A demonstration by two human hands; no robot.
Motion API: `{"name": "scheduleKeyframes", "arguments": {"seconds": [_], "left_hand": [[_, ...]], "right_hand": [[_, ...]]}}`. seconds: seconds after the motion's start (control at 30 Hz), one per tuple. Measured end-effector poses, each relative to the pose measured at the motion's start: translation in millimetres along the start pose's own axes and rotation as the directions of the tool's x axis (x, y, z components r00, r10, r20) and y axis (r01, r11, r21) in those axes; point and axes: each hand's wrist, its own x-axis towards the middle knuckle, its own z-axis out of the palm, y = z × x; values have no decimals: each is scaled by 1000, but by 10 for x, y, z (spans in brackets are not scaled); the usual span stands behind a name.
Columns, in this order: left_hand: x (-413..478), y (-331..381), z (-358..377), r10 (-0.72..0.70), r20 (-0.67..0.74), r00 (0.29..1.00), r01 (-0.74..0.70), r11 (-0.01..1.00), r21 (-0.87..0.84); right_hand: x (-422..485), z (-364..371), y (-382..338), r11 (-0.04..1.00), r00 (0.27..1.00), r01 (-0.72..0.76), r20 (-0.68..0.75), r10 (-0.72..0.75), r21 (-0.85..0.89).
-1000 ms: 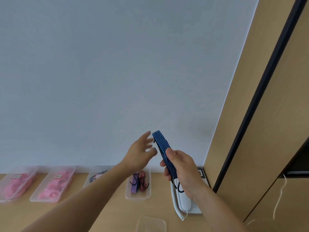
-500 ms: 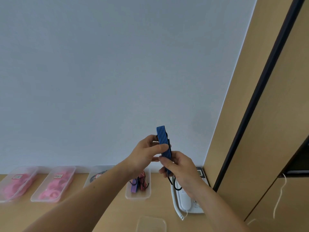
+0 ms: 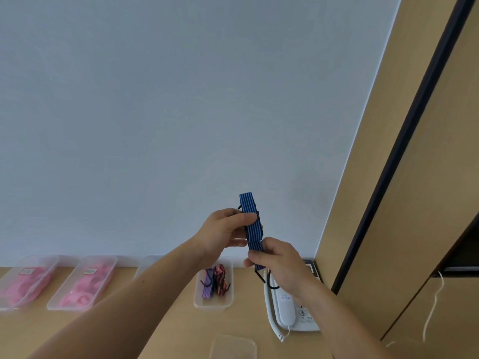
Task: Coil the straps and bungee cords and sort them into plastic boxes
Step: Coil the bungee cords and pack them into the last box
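Clear plastic boxes of pink straps (image 3: 108, 275) line nine o'clock. Mid-air, the left hand (image 3: 223, 234) pinches a folded blue striped flat bungee cord (image 3: 250, 224); the right hand (image 3: 280, 265), at its five o'clock, clasps the lower end (black hooks (image 3: 260, 275) dangling). Folding looks nearly done; next, probably, lowering it into the clear cord box (image 3: 212, 304) at seven o'clock.

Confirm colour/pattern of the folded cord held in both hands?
Blue with thin dark lengthwise stripes, on the bungee cord; black hooks at its ends. Head view, the only one, shows it.
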Motion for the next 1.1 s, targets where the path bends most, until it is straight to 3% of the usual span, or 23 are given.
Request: {"name": "scheduleKeyframes", "arguments": {"seconds": [0.2, 0.37, 0.47, 0.57, 0.67, 0.77, 0.83, 0.93, 0.97, 1.03, 1.1], "left_hand": [[-2, -61, -94, -1, -38, 999, 1, 1000, 11], [-11, -98, -76, 256, -82, 963, -214, 915, 342], [-25, -179, -81, 458, -36, 888, -334, 697, 635], [-64, -261, -94, 641, 98, 761, -441, 401, 803], [-76, -297, -61, 718, 280, 637, -507, 117, 854], [-77, -325, -20, 693, 374, 617, -517, -1, 856], [-54, -339, -19, 630, 400, 666, -539, 36, 841], [-53, -386, -26, 495, 414, 764, -568, 210, 796], [-63, -396, -14, 438, 397, 806, -552, 317, 771], [-106, -363, 37, 334, 296, 895, -445, 624, 642], [-122, -293, 92, 228, 186, 956, -281, 895, 347]], "right_hand": [[-42, 46, 16, 972, 997, -59, 58, 47, 229], [1, 85, -44, 895, 986, -150, 127, 105, 420], [20, 43, -96, 786, 980, -188, 164, 112, 589], [6, 33, -115, 754, 975, -211, 185, 120, 622], [-13, 31, -91, 742, 975, -212, 192, 114, 636], [-23, 41, -31, 734, 970, -229, 209, 121, 640], [-28, 40, 15, 759, 973, -214, 204, 109, 615], [-50, 4, 49, 775, 988, -155, 111, 110, 612], [-58, -17, 50, 784, 991, -131, 61, 118, 607], [-64, -53, 71, 849, 994, -61, -47, 101, 526], [-81, -56, 82, 944, 992, 25, -127, 18, 330]]}}
